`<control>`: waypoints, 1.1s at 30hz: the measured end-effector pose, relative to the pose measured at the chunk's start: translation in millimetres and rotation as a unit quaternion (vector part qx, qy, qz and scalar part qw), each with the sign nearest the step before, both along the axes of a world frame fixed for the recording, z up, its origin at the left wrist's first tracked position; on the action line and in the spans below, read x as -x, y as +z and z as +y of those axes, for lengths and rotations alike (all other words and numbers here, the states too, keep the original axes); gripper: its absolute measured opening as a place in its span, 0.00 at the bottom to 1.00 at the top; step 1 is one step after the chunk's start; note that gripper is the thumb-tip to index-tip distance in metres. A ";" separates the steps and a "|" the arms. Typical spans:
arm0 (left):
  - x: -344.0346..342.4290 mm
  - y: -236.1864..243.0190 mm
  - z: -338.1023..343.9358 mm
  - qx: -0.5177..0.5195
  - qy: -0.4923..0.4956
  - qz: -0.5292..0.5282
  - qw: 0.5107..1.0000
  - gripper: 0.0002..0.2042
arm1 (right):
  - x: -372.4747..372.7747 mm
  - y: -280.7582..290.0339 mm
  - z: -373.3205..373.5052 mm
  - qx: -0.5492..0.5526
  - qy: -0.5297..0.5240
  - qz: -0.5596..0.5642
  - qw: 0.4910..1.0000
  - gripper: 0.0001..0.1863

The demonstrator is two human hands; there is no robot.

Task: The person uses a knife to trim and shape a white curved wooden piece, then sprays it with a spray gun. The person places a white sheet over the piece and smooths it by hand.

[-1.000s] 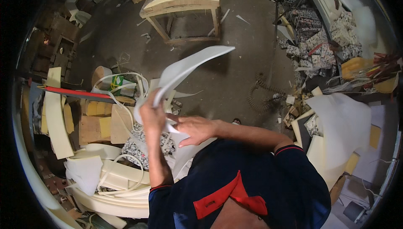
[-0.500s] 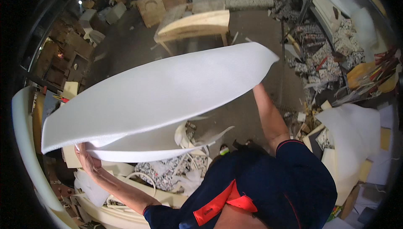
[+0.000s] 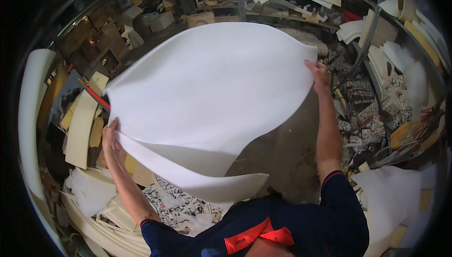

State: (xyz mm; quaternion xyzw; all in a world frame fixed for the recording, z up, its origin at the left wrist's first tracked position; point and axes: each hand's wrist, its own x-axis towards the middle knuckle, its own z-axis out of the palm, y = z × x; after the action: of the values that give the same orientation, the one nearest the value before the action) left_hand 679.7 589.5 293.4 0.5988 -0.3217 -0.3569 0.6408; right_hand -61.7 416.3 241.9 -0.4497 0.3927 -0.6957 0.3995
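Note:
A large white foam sheet [image 3: 212, 82] with curved edges spreads out in front of me, held up between both hands. My left hand [image 3: 111, 137] is closed on its lower left corner, where a second, narrower white foam flap [image 3: 202, 179] hangs down toward my body. Whether that flap is a fold of the same sheet or a separate piece I cannot tell. My right hand [image 3: 319, 74] pinches the sheet's right end, thumb on top and the other fingers mostly beneath. The sheet hides much of the floor behind it.
Cream foam strips [image 3: 84, 127] and a tall white foam roll [image 3: 33, 111] stand at my left. Speckled foam scraps [image 3: 174, 200] lie by my left elbow, and more crumbled foam [image 3: 372, 101] is heaped at right near a metal post [image 3: 366, 40]. White foam [image 3: 391, 200] drapes near my right elbow.
My right hand has come up and outward, and the white foam sheet now spreads wider and flatter with its far edge higher. My left hand keeps its hold. The view has shifted, showing more background.

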 end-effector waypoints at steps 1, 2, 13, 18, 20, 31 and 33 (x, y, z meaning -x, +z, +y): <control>-1.6 -8.2 -7.4 -0.012 -0.011 0.004 1.000 0.16 | 3.6 1.9 0.9 -0.004 -0.002 0.001 1.000 0.10; -2.5 -16.8 -11.9 -0.013 -0.029 0.014 0.999 0.16 | 7.6 2.6 1.9 -0.003 0.003 -0.003 1.000 0.10; 22.0 -88.2 -31.0 0.058 -0.103 0.016 0.993 0.13 | 38.8 -23.7 52.8 -0.003 -0.084 0.065 0.994 0.11; 33.5 -116.1 2.6 0.027 -0.177 -0.034 0.983 0.10 | 37.4 -63.1 124.1 -0.063 -0.077 0.052 0.994 0.11; 37.1 -132.1 24.2 -0.006 -0.192 -0.049 0.980 0.07 | 30.6 -89.8 162.0 -0.100 -0.043 0.048 0.993 0.11; 61.9 -204.4 71.8 -0.091 -0.120 -0.035 0.988 0.07 | 16.7 -144.5 230.2 -0.175 -0.073 0.062 0.980 0.10; 70.2 -195.8 67.6 -0.050 -0.127 -0.039 0.990 0.08 | 16.4 -139.7 222.1 -0.134 -0.046 0.017 0.990 0.09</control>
State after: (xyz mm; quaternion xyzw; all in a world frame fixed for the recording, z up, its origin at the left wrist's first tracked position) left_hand 609.5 657.0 97.6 0.5979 -0.4012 -0.4276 0.5465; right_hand -78.1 638.4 102.2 -0.3847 0.5097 -0.6468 0.4170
